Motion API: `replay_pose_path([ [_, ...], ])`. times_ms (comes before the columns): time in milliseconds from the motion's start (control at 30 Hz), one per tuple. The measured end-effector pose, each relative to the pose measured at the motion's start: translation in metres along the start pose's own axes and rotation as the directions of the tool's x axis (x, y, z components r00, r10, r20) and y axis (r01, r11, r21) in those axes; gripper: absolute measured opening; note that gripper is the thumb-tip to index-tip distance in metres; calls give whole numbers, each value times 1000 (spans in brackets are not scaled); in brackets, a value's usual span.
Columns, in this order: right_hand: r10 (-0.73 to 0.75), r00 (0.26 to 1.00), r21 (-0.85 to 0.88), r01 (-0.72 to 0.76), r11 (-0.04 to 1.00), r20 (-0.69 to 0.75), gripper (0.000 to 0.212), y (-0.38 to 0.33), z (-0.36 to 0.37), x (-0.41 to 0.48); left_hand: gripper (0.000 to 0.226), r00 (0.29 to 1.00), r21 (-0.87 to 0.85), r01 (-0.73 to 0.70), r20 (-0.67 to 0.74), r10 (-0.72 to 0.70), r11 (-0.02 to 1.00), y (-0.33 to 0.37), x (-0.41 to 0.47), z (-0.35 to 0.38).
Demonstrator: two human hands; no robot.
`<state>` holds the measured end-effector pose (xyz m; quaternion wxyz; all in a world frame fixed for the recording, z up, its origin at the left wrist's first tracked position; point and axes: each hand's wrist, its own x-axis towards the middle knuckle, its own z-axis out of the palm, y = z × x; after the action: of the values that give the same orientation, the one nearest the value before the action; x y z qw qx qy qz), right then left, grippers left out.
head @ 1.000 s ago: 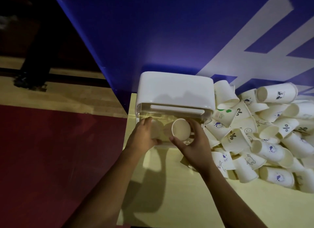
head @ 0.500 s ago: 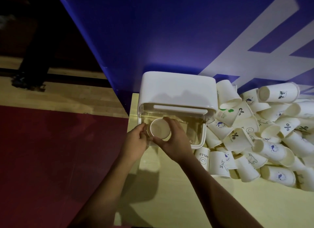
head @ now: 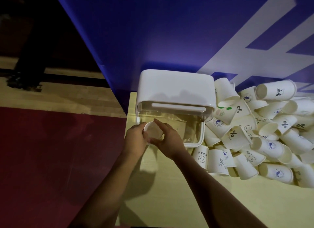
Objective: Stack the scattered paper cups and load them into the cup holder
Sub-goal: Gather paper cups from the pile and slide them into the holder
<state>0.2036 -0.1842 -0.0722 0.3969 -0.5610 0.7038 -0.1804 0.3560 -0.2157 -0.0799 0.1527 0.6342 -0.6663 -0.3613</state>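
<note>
- The paper cup [head: 153, 132] I was loading sat mouth-up at the near-left corner of the cup holder [head: 175, 92], and both my hands were wrapped around it.
- My left hand [head: 135, 139] curled against the cup's left side, fingers closed on its wall; my right hand [head: 167, 139] cupped it from the right, index finger laid over the far rim and thumb under the near rim. Whether I held one cup or a short stack, I could not tell from above.
- A second before, I had held the cup near the middle of the holder's clear front; half a second before, it was already further left. So I had been sliding it sideways to the left end of the holder.
- I judged that this meant I was seating it in the left slot, with the release yet to come.
- The holder's clear compartment to the right of the cup looked bare, so loading had barely started.
- Right of the holder, the loose cups [head: 265, 134] lay heaped on the table [head: 169, 202], tipped every way and unstacked; most of the job was ahead.
- Behind the holder stood a blue board [head: 153, 32].
</note>
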Motion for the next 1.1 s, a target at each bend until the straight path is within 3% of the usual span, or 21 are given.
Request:
replay_pose_path([
  [200, -18, 1000, 36, 18, 999, 13, 91, 2, 0, 0, 38, 1000, 63, 15, 16, -16, 998, 7, 0, -1],
  [267, -11, 1000, 76, 12, 997, -15, 97, 4, -5, -8, 34, 999, 51, 26, -31, -25, 998, 9, -6, -5],
  [367, 3, 996, 95, 5, 995, -86, 87, 16, -23, -34, 32, 991, 15, 20, -131, -18, 1000, 27, -32, -14],
  [433, 4, 988, 111, 13, 994, -155, 75, 31, -40, -56, 35, 986, -28, -70, -150, 65, 997, 52, -52, -17],
  [567, 103, 947, 190, -46, 981, -304, 50, 59, -91, -100, 44, 920, -31, -391, -10, 391, 920, 143, -65, -7],
  [667, 147, 900, 226, -56, 973, -410, 33, 80, -136, -129, 45, 798, 125, -603, 76, 598, 788, 219, -42, 11],
  [767, 171, 876, 224, -74, 972, -450, 29, 106, -177, -149, 65, 689, 269, -723, 234, 685, 636, 265, 6, 27],
  [900, 184, 866, 219, -89, 972, -466, 30, 143, -227, -162, 81, 648, 598, -734, 476, 595, 322, 291, 66, 36],
  [1000, 196, 868, 214, -107, 971, -455, 30, 167, -260, -164, 76, 594, 650, -753, 606, 529, 101, 301, 85, 40],
  [1100, 210, 874, 260, -100, 960, -439, 31, 185, -284, -157, 71, 533, 626, -779, 691, 488, -37, 308, 91, 46],
])
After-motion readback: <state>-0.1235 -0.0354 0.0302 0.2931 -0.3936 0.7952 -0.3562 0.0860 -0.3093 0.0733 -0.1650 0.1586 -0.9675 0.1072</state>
